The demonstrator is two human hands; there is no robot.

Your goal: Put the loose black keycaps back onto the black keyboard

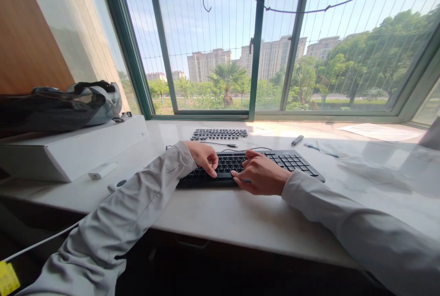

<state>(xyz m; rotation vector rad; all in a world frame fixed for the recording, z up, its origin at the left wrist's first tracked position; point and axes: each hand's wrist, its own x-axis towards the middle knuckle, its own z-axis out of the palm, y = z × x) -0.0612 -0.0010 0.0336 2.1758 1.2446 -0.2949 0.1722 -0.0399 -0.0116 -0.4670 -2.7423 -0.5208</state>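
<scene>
Two grey-sleeved arms reach to a flat black keyboard [250,167] with low dark keys lying at twelve o'clock on the pale sill, left hand [205,157] and right hand [261,173] resting on it, fingers loosely curled, gripping nothing.

Upper centre of my view: second keyboard [219,134] by the window [220,39]. Left: white box [68,149] bearing a dark bag [58,106]; small white stick [102,170] in front of it. Right of centre: pen [297,140]. Upper right: paper sheet [380,132] on the white counter [223,213]
</scene>
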